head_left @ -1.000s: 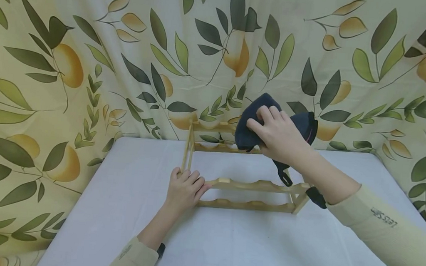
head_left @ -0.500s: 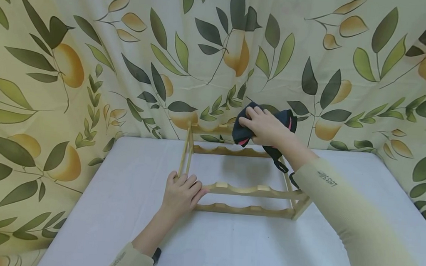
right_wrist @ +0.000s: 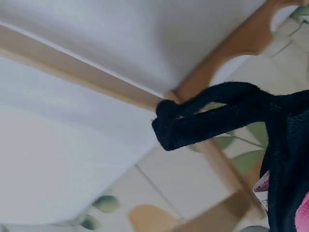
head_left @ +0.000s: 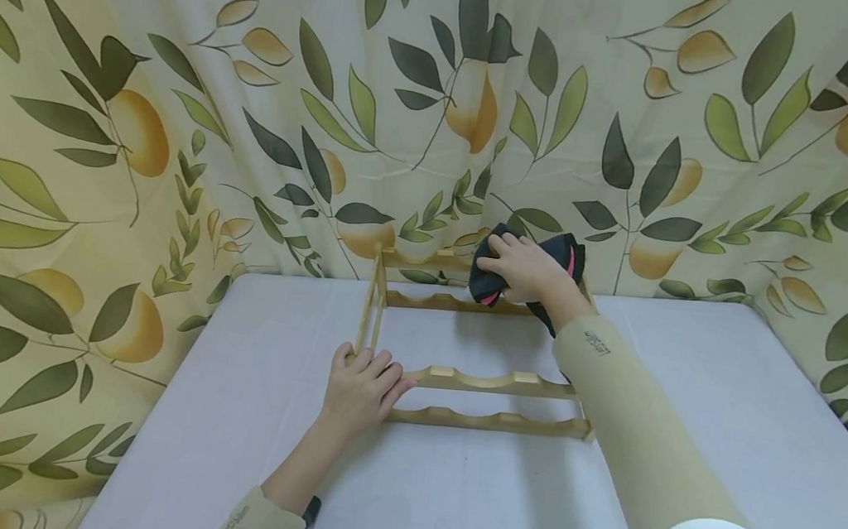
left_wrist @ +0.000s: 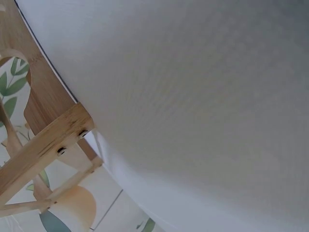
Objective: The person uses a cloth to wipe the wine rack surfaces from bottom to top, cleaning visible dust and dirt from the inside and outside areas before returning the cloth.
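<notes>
A low wooden rack (head_left: pixel 490 420) with scalloped bars stands on the white tabletop. My left hand (head_left: pixel 360 388) grips its front left corner, fingers over the top and thumb along the front bar. In the left wrist view the rack's corner (left_wrist: pixel 46 145) shows screw heads, with the hand out of frame. My right hand (head_left: pixel 526 271) holds a crumpled dark navy fabric item (head_left: pixel 484 282) with pink lining over the rack's back bar. A black looped strap (right_wrist: pixel 207 128) hangs from it in the right wrist view, beside a small white tag (right_wrist: pixel 262 191).
A white cloth covers the table (head_left: pixel 278 311). Behind it hangs a curtain (head_left: pixel 438 91) printed with leaves and fruit, close to the rack's back bars. My right forearm crosses over the rack's right side.
My right hand has carried the navy fabric item down and slightly left, then a little right, low over the back bar. The left hand stays on the corner; the rack has shifted slightly toward me.
</notes>
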### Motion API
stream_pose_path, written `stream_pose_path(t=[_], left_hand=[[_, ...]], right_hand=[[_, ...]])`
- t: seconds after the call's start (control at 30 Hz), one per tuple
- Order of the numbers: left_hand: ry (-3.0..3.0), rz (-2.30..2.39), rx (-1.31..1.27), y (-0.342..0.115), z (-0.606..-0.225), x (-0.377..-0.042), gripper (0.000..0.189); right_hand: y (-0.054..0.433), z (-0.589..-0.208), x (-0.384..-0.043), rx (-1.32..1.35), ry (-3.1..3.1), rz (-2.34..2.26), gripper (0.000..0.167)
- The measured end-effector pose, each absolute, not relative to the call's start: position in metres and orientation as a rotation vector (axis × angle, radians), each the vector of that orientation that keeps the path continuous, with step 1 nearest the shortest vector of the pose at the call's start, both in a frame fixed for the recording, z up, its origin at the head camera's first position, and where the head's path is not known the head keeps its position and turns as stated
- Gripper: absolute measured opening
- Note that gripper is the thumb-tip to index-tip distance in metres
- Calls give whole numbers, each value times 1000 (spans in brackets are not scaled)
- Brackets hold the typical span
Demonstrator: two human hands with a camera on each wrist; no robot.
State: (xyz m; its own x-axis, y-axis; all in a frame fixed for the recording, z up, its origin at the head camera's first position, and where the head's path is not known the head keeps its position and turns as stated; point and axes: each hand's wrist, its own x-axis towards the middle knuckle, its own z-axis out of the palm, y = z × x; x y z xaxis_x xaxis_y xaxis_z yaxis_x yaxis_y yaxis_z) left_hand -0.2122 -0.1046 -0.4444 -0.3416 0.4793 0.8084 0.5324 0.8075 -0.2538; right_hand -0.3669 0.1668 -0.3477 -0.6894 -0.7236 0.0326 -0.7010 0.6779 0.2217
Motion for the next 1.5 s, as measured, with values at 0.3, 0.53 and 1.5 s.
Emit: stream_pose_path(t=[0.3, 0.53, 1.5], left_hand=[[-1991, -56, -757, -107, -443, -213, 44], [-1980, -45, -773, -108, -446, -214, 44], [-1977, -54, -757, -106, -447, -215, 43]], right_hand=[[177, -369, -373, 1083, -2734, -335, 53], [178, -386, -373, 981, -2687, -321, 49], [179, -393, -368, 1159, -2519, -244, 55]])
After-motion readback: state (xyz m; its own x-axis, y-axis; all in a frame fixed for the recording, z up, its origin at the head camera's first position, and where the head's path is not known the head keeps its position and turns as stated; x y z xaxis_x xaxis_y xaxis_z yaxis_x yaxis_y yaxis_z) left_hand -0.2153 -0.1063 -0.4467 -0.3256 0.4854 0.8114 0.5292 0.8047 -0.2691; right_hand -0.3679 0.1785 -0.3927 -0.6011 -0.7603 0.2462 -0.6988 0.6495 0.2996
